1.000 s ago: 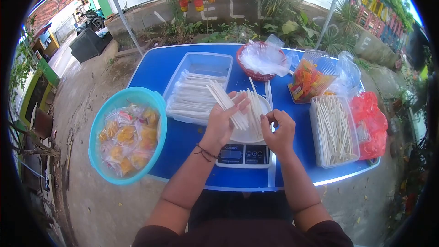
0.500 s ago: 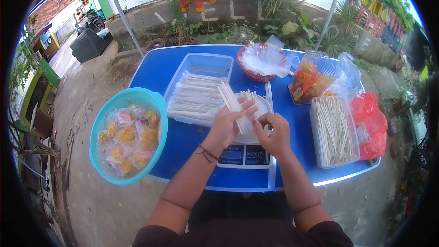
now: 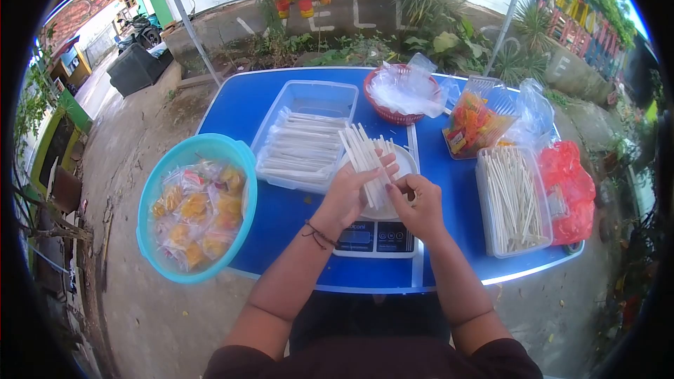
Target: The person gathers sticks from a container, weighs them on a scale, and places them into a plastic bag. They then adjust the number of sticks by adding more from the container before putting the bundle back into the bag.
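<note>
A bundle of thin white sticks [image 3: 361, 151] lies slanted across the palm of my left hand [image 3: 351, 189], held under the thumb. A clear plastic sleeve seems to wrap the lower part of the bundle. Beside its lower right end, my right hand [image 3: 418, 203] has thumb and fingertips pinched together; what is between them is too small to make out. Below both hands stands a kitchen scale [image 3: 375, 238] with a white plate [image 3: 406, 161] on top. More sticks [image 3: 385, 144] show on the plate behind my left fingers.
Wrapped stick bundles fill part of a clear tray [image 3: 319, 91]. A turquoise basin [image 3: 246, 168] of bagged yellow food stands left. To the right are a box of loose sticks [image 3: 516, 200], a red plastic bag [image 3: 569, 196], and a clear container [image 3: 477, 126]. A red basket [image 3: 393, 118] holds plastic bags.
The bundle in my left hand has shifted slightly right and turned a little more upright. My right fingertips have moved slightly left, closer to its lower end.
</note>
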A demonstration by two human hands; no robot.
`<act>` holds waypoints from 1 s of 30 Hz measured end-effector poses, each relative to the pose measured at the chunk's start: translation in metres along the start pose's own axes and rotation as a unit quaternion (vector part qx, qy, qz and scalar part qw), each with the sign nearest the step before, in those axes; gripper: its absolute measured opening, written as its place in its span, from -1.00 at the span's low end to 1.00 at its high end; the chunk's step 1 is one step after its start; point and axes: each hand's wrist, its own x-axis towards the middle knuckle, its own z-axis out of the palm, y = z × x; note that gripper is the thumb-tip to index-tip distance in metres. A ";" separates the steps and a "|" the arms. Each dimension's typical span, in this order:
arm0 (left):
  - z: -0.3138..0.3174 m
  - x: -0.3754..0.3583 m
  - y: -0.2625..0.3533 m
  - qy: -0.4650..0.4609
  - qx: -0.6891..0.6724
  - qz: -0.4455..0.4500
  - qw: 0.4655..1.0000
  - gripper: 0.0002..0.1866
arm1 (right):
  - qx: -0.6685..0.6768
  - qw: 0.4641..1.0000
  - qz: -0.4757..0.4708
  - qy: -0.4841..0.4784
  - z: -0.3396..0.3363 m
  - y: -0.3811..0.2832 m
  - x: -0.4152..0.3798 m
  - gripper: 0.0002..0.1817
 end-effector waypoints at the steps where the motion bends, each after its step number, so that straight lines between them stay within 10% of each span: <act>1: 0.001 0.000 0.001 0.001 0.010 0.005 1.000 -0.52 | 0.004 1.000 0.003 0.003 0.000 0.000 0.000 -0.83; 30: -0.004 0.001 0.003 0.057 -0.009 0.072 0.996 -0.53 | 0.054 0.996 0.043 0.061 -0.003 0.007 0.003 -0.84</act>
